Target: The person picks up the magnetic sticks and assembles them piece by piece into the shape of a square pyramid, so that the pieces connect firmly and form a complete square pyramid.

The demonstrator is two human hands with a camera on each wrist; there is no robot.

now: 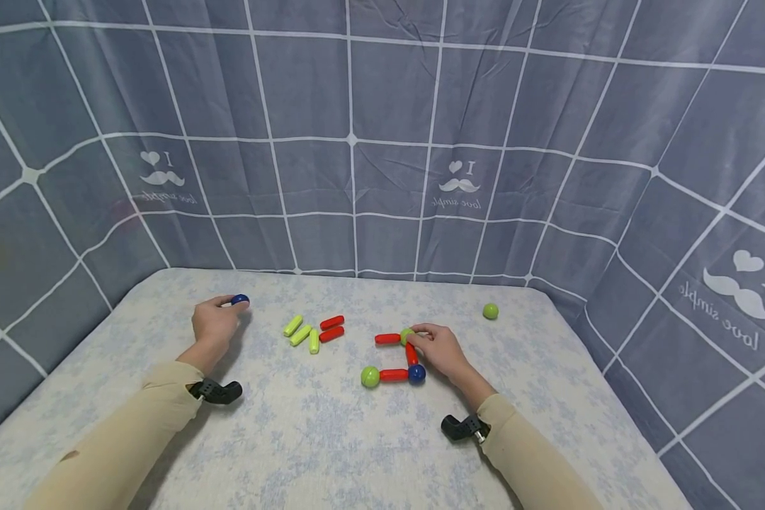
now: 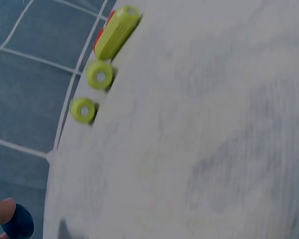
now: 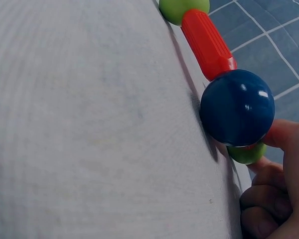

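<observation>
My left hand (image 1: 215, 324) pinches a blue ball (image 1: 240, 300) between thumb and fingers at the table's far left; in the left wrist view the blue ball (image 2: 18, 222) shows at the lower left corner. On the other side my right hand (image 1: 443, 350) pinches a green ball (image 1: 406, 336) at the bend of a joined U-shaped piece. From that ball one red stick (image 1: 387, 339) points left and another red stick (image 1: 411, 354) runs down to a blue ball (image 1: 416, 374). A third red stick (image 1: 393, 375) links this to a green ball (image 1: 370, 377).
Between the hands lie several loose yellow-green sticks (image 1: 301, 335) and two loose red sticks (image 1: 332, 333). Another green ball (image 1: 490, 311) sits at the back right of the cloth-covered table (image 1: 319, 439). A grey checked curtain (image 1: 389, 177) hangs behind and at both sides.
</observation>
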